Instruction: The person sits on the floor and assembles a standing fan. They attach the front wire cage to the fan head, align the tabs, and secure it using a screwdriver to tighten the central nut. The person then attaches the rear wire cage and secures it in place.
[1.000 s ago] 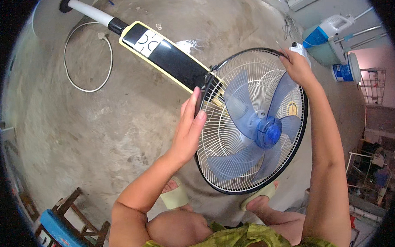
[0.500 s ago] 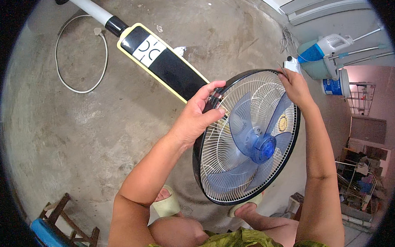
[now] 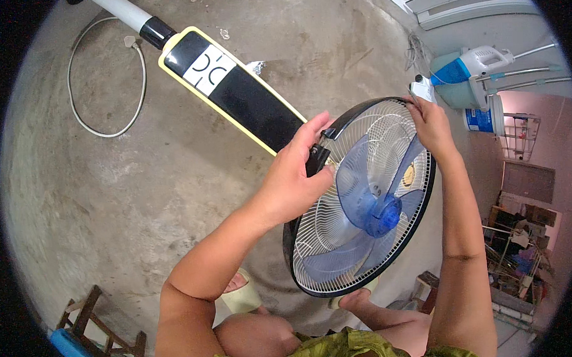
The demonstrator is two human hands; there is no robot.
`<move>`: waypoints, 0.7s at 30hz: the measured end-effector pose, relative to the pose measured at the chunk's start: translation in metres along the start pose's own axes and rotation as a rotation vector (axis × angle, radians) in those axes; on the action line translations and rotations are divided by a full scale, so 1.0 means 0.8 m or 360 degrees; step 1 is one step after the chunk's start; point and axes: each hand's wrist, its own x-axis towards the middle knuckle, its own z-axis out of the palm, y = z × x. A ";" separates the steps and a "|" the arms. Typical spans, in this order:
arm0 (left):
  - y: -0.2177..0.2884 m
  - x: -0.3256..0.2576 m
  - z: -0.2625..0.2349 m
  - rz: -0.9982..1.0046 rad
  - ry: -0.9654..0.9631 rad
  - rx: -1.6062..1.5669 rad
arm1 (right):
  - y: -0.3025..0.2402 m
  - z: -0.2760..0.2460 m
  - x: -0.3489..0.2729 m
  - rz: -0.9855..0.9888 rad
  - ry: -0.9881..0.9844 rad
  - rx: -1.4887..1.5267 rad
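Observation:
An electric fan head with translucent blue blades (image 3: 352, 167) tilts in front of me, its white wire grille (image 3: 313, 240) edged by a black rim (image 3: 359, 295). My left hand (image 3: 292, 178) is closed at the rim's upper left, thumb and fingers around a black plastic clip (image 3: 318, 158). A gap shows in the rim beside that clip. At the upper right edge, my right hand (image 3: 432, 126) grips the rim, its fingertips partly hidden. Beyond my left hand stretches the fan's black panel (image 3: 252, 110) with yellow edging, joined to a white pole (image 3: 122, 11).
A white power cord with a plug (image 3: 130, 42) loops over the concrete floor at left. A wooden stool frame (image 3: 89, 317) and a blue object (image 3: 81, 352) stand at lower left. A blue-and-white handheld vacuum (image 3: 471, 65), a bucket (image 3: 482, 118) and a cluttered rack (image 3: 521, 252) line the right.
My left hand has shifted slightly at the rim, and the black clip now stands out from it with a gap beside it. The panel and cord sit slightly further left in view.

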 end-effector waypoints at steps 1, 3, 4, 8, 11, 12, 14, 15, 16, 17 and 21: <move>-0.001 -0.001 0.000 0.0058 -0.0006 0.0058 | 0.000 0.000 0.000 0.0002 -0.0002 0.0007; 0.004 -0.003 0.001 0.0070 -0.0010 0.0162 | -0.007 -0.001 -0.001 0.0020 0.0009 0.0003; 0.006 -0.004 0.003 0.0075 -0.0016 0.0211 | -0.007 -0.002 -0.003 0.0034 0.0013 -0.0003; 0.005 -0.002 0.001 0.0133 -0.0032 0.0294 | 0.006 0.001 0.001 -0.0049 0.0022 -0.0104; -0.001 -0.002 0.003 0.0013 -0.0012 0.0144 | 0.009 0.002 0.004 -0.0041 -0.0023 -0.0121; -0.001 -0.002 0.003 0.0044 0.0024 0.0189 | 0.011 0.004 0.005 -0.0053 -0.0005 -0.0115; -0.004 -0.001 0.004 0.0110 0.0075 0.0276 | 0.013 0.005 0.003 -0.0061 0.0038 -0.0107; 0.001 -0.003 0.005 0.0065 0.0099 0.0096 | 0.008 0.002 0.004 -0.0053 0.0010 -0.0123; 0.011 -0.004 0.009 -0.0046 0.0111 0.0061 | 0.006 0.001 0.005 -0.0037 -0.0020 -0.0136; 0.020 -0.004 0.014 -0.0109 0.0128 0.0052 | 0.005 -0.005 0.005 -0.0016 -0.0044 -0.0153; 0.015 -0.008 0.021 -0.0216 0.0210 0.0241 | 0.028 0.016 0.007 -0.0192 0.0085 -0.0119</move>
